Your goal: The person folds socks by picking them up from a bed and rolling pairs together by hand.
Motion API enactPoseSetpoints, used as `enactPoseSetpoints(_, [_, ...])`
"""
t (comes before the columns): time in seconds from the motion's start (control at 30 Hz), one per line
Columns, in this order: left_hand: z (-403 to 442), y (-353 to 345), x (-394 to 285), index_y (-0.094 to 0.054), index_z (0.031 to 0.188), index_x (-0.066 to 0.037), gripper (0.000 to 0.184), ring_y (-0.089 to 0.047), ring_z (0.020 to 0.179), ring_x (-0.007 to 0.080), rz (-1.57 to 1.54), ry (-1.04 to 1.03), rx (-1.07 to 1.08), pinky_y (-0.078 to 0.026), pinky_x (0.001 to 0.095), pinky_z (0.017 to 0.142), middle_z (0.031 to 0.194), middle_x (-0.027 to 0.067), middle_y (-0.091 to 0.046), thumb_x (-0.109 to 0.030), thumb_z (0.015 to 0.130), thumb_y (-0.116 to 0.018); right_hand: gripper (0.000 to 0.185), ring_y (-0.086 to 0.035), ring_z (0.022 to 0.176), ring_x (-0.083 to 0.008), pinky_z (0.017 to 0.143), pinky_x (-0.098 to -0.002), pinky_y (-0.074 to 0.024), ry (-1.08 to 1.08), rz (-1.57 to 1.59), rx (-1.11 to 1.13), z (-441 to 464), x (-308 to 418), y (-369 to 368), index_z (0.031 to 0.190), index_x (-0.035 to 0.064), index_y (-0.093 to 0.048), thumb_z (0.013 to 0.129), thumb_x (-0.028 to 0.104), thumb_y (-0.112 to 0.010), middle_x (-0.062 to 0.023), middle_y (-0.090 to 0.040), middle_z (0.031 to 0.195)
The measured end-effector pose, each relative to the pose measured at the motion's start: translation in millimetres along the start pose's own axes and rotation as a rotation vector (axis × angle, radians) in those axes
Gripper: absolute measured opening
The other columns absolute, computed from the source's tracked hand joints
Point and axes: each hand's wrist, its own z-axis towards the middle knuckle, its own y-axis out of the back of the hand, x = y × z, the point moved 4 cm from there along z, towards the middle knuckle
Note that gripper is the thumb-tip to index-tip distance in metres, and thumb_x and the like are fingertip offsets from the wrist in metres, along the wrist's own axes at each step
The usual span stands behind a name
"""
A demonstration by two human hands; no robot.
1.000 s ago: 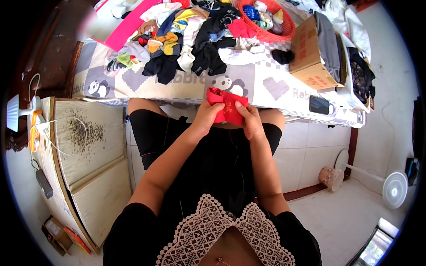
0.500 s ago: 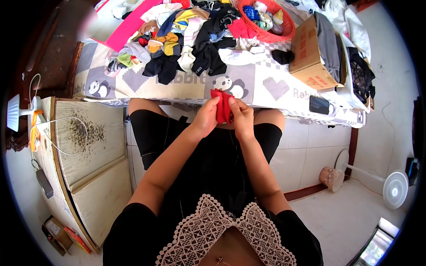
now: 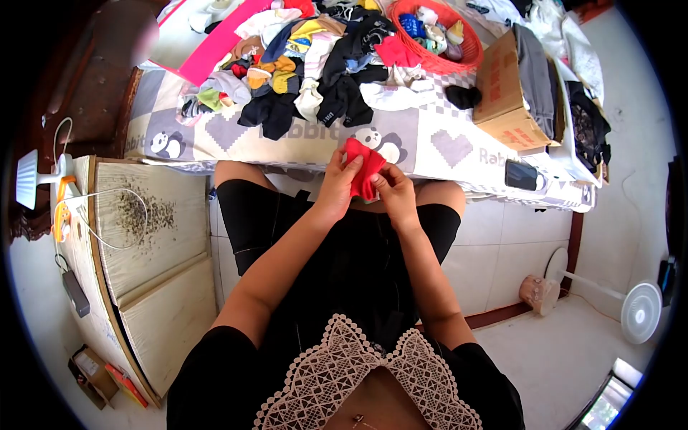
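Through the head camera I have the left hand (image 3: 337,188) gripping a folded red cloth (image 3: 364,169), its thumb pressed across the front, while the right hand (image 3: 395,195) pinches the lower right edge between thumb and fingers. It may be a small sock, though I can't make out its shape. I see it held above the lap, at the near edge of the patterned bedspread (image 3: 451,147). Beyond lie a heap of mixed socks (image 3: 308,64), a red basket (image 3: 469,51) and, to the right, a cardboard box (image 3: 502,89).
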Motion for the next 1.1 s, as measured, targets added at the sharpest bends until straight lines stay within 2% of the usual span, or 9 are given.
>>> enactPoseSetpoints(0.07, [-1.2, -1.9, -2.8, -0.031, 0.124, -0.005, 0.039, -0.056, 0.095, 0.0156, 0.188, -0.119, -0.028, -0.046, 0.0270, 0.081, 0.110, 0.0118, -0.053, -0.017, 0.092, -0.052, 0.030, -0.051, 0.070, -0.0068, 0.063, -0.0205, -0.0441, 0.026, 0.026, 0.008, -0.4, -3.1, -6.1, 0.108, -0.0017, -0.057, 0.082, 0.009, -0.066, -0.0011, -0.060, 0.082])
enactPoseSetpoints(0.27, [1.0, 2.5, 2.0, -0.027, 0.113, -0.007, 0.032, -0.053, 0.095, 0.0160, 0.189, -0.223, -0.048, -0.045, 0.0263, 0.079, 0.107, 0.0138, -0.051, -0.013, 0.093, -0.050, 0.011, -0.050, 0.062, -0.0056, 0.057, -0.0195, -0.0425, -0.036, 0.109, 0.010, 1.5, 4.0, -7.4, 0.092, 0.0003, -0.058, 0.085, 0.007, -0.061, -0.0009, -0.059, 0.075])
enactPoseSetpoints(0.57, [1.5, -6.6, -3.2, -0.039, 0.098, -0.007, 0.010, -0.047, 0.081, 0.0118, 0.539, -0.531, 0.011, -0.041, 0.0245, 0.074, 0.092, 0.0056, -0.047, -0.009, 0.093, -0.048, 0.006, -0.050, 0.062, -0.0051, 0.057, -0.0193, -0.0411, -0.009, 0.477, -0.009, -6.3, 2.1, -12.8, 0.089, 0.0064, -0.055, 0.088, 0.011, -0.058, 0.0020, -0.057, 0.075])
enactPoseSetpoints(0.7, [-2.7, -4.6, -6.8, -0.041, 0.100, -0.005, 0.011, -0.047, 0.080, 0.0118, 0.617, -0.417, 0.057, -0.041, 0.0253, 0.073, 0.092, 0.0051, -0.048, -0.014, 0.094, -0.045, 0.005, -0.051, 0.070, -0.0047, 0.063, -0.0181, -0.0410, 0.021, 0.490, 0.004, -4.7, -3.6, -17.8, 0.089, 0.0063, -0.054, 0.088, 0.010, -0.058, 0.0025, -0.056, 0.079])
enactPoseSetpoints(0.8, [-9.3, -10.1, -6.5, -0.041, 0.108, -0.003, 0.020, -0.046, 0.091, 0.0101, 0.307, -0.204, 0.199, -0.037, 0.0229, 0.083, 0.099, 0.0042, -0.048, -0.019, 0.096, -0.044, 0.005, -0.051, 0.072, -0.0048, 0.066, -0.0179, -0.0410, 0.022, 0.428, -0.118, -0.4, -5.0, -12.7, 0.088, 0.0061, -0.055, 0.087, 0.008, -0.059, 0.0027, -0.055, 0.080])
enactPoseSetpoints(0.87, [-12.0, -17.1, -7.8, -0.041, 0.111, -0.002, 0.030, -0.046, 0.093, 0.0103, 0.597, -0.155, 0.208, -0.038, 0.0230, 0.082, 0.103, 0.0052, -0.049, -0.025, 0.094, -0.048, 0.004, -0.051, 0.072, -0.0052, 0.066, -0.0189, -0.0417, 0.015, 0.426, -0.126, 0.9, -6.9, -7.7, 0.087, 0.0059, -0.055, 0.087, 0.007, -0.059, 0.0023, -0.056, 0.080])
enactPoseSetpoints(0.9, [-14.3, -21.9, -13.0, -0.045, 0.111, -0.002, 0.032, -0.049, 0.089, 0.0094, 0.822, -0.249, 0.157, -0.040, 0.0218, 0.078, 0.100, 0.0045, -0.052, -0.028, 0.093, -0.051, 0.003, -0.051, 0.073, -0.0057, 0.067, -0.0198, -0.0425, 0.008, 0.424, -0.132, 1.2, -5.3, -6.1, 0.087, 0.0057, -0.056, 0.086, 0.006, -0.059, 0.0020, -0.056, 0.081])
enactPoseSetpoints(0.93, [-14.4, -21.9, -14.2, -0.045, 0.111, -0.002, 0.032, -0.049, 0.089, 0.0094, 0.823, -0.250, 0.156, -0.040, 0.0218, 0.078, 0.100, 0.0045, -0.052, -0.028, 0.093, -0.051, 0.003, -0.051, 0.073, -0.0057, 0.067, -0.0198, -0.0425, 0.008, 0.425, -0.132, 0.2, -3.4, -5.1, 0.087, 0.0057, -0.056, 0.086, 0.006, -0.059, 0.0020, -0.056, 0.081])
enactPoseSetpoints(1.1, [-7.8, -15.1, -14.6, -0.058, 0.101, 0.000, 0.025, -0.055, 0.074, 0.0074, 0.436, -0.075, 0.074, -0.046, 0.0210, 0.067, 0.085, 0.0034, -0.061, -0.023, 0.093, -0.052, 0.001, -0.056, 0.076, -0.0088, 0.070, -0.0234, -0.0464, -0.021, 0.540, -0.065, -6.4, -1.5, -1.0, 0.088, 0.0064, -0.058, 0.087, 0.006, -0.057, -0.0003, -0.060, 0.084])
